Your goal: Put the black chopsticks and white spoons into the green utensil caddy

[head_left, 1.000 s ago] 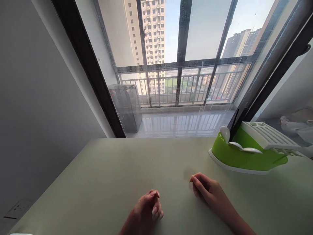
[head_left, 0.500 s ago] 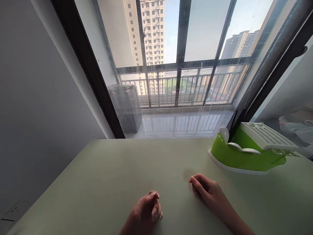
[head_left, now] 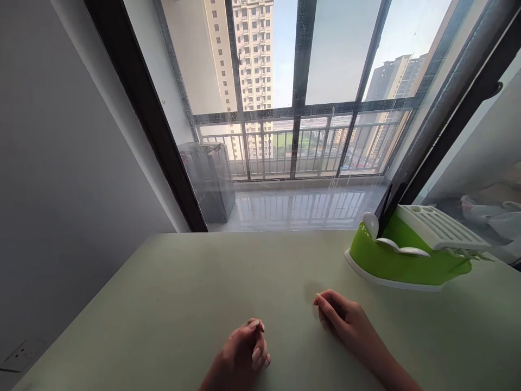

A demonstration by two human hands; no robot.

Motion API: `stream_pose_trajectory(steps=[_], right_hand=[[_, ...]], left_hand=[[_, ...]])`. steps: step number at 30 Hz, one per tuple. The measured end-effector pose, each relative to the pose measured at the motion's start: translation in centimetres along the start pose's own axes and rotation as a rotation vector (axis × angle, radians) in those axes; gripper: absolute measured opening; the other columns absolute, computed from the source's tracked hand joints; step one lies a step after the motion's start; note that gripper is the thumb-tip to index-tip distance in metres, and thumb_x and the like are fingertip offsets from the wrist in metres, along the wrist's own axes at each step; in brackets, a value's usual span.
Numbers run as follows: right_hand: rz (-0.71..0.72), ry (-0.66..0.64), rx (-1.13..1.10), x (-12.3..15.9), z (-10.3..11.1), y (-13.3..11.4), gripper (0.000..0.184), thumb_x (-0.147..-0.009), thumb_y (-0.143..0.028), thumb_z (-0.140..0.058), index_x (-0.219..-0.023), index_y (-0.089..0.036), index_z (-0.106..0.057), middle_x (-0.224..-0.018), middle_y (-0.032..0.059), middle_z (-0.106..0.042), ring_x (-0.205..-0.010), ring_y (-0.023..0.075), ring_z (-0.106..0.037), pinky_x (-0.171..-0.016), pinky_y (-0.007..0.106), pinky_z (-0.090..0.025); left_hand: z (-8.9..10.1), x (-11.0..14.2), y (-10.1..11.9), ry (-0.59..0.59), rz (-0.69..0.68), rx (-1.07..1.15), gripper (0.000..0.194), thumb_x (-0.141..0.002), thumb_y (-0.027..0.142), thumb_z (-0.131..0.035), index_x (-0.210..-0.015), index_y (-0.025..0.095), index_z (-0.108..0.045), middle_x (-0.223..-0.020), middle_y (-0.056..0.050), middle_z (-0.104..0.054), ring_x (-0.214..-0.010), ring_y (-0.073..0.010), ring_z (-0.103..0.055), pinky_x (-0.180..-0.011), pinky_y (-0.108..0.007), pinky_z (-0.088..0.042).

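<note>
My left hand point(head_left: 242, 353) rests on the pale green table point(head_left: 171, 304) near its front edge, fingers curled together in a loose fist with nothing in them. A little to the right lies my right hand point(head_left: 344, 320), also on the tabletop, fingers bent inward and pressed together; I see nothing in it. Beyond that hand, at the table's far right, stands a green dish rack point(head_left: 402, 263) with a white base, white spoons point(head_left: 401, 247) lying across its rim and a white slatted insert point(head_left: 442, 228).
The table's far edge meets a big window with black frames point(head_left: 299, 87), with a balcony railing and tall buildings beyond. A grey wall point(head_left: 61, 163) runs along the left, with a socket low down point(head_left: 16, 355). Bags lie behind the rack at right point(head_left: 488, 217).
Both hands stay where they were on the table. Only the view has drifted slightly, so the rack sits a little further left in the picture.
</note>
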State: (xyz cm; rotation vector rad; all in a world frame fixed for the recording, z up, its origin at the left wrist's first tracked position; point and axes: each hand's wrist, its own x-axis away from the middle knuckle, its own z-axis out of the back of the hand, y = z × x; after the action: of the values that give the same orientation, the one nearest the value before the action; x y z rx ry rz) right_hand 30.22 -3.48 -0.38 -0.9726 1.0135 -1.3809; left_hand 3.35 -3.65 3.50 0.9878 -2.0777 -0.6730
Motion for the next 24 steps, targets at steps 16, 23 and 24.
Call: stream_pose_trajectory(steps=[16,23,24], right_hand=[[-0.019,0.010,-0.135,-0.1,-0.2,0.8,0.052,-0.099,-0.071,-0.052,-0.089,-0.022,-0.066,-0.074,-0.0003,-0.063,-0.057,0.0133,-0.049,-0.054,0.027,-0.037],[-0.011,0.027,-0.119,-0.2,-0.3,0.6,0.051,-0.100,-0.070,-0.052,-0.086,-0.022,-0.065,-0.070,-0.0016,-0.059,-0.057,0.0133,-0.048,-0.055,0.027,-0.037],[-0.013,0.030,-0.113,-0.3,-0.3,0.6,0.052,-0.100,-0.070,-0.052,-0.085,-0.022,-0.064,-0.068,-0.0022,-0.056,-0.057,0.0133,-0.047,-0.055,0.027,-0.037]], left_hand=[[0.0,-0.4,0.0,-0.021,-0.010,0.000,0.030,-0.080,0.046,-0.086,-0.079,0.020,-0.072,-0.058,0.006,-0.043,-0.060,-0.0123,-0.029,-0.067,-0.028,-0.035],[0.0,-0.1,0.0,-0.026,-0.024,-0.008,0.025,-0.086,0.042,-0.081,-0.082,0.019,-0.072,-0.062,0.005,-0.044,-0.063,-0.0134,-0.031,-0.070,-0.029,-0.037],[0.0,-0.1,-0.1,-0.028,-0.027,-0.010,0.024,-0.087,0.042,-0.080,-0.082,0.019,-0.072,-0.062,0.005,-0.044,-0.063,-0.0134,-0.031,-0.070,-0.029,-0.037]])
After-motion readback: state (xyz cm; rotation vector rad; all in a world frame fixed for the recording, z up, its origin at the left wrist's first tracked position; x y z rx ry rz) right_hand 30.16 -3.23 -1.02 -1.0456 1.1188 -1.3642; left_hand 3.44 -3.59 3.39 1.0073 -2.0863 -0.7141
